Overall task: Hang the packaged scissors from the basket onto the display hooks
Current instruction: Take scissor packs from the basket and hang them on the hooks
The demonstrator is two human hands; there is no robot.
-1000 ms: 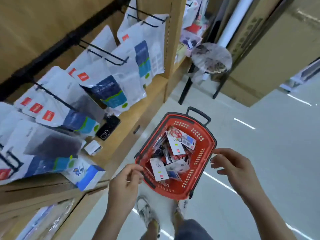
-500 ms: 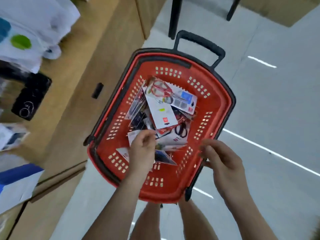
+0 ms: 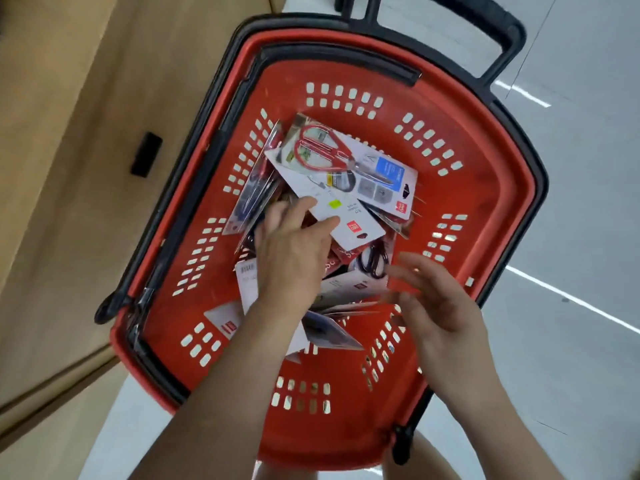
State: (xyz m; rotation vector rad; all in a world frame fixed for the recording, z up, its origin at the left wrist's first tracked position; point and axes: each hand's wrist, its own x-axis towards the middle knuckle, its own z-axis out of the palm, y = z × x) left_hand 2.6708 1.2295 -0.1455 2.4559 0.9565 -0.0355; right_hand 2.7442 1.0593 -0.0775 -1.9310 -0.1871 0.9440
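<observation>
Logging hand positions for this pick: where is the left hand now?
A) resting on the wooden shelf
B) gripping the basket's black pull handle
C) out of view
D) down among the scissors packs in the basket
D: the left hand is inside the red basket, its fingers lying on a white scissors pack in the pile.

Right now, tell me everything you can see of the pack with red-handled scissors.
The scissors pack is a flat white card holding red-handled scissors with metal blades, with a blue label and a small red logo. It lies face up, skewed, atop the pile of packs in the red basket, toward its far end. The left hand touches a white card just beside it; the right hand is clear.
</observation>
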